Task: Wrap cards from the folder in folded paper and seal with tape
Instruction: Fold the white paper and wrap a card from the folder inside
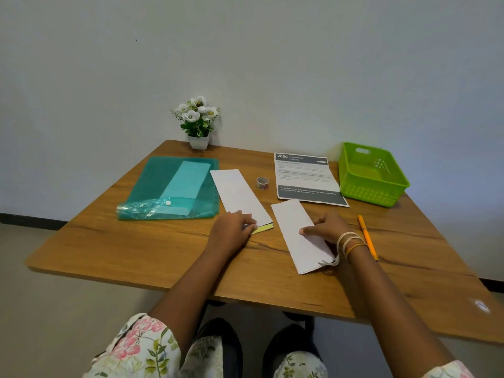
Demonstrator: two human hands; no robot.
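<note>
Wood-grain brown tabletop (169,257) is where everything sits, with a person at the near edge in floral sleeves. Their left hand (231,227) is around the middle of the table, fingers curled down onto the near end of a long folded strip of white paper (240,196), right where a yellow-green card (264,228) pokes out from under it (looks like a pinch on that end, but I can't tell whether the fingers actually catch the card or just the paper). That strip runs off toward 11 o'clock. The right hand (326,226), with string bracelets at the wrist, sits just to the 3 o'clock side of the left and grips a second folded white paper strip (301,236) across its middle, thumb on top and fingers curled at the far edge; this strip lies flat, near end pointing to about 5 o'clock. At 10 o'clock from the hands is a translucent teal plastic snap folder (152,192) with a pale rectangular sheet inside. A small roll of patterned tape (263,183) stands at 12 o'clock between the first strip and a printed instruction sheet (306,178). Beyond that, at 2 o'clock, a lime green plastic basket (373,192). An orange pen (367,237) lies just right of the right wrist, and a small white pot of white artificial flowers (198,120) stands at the far edge against the wall.
</note>
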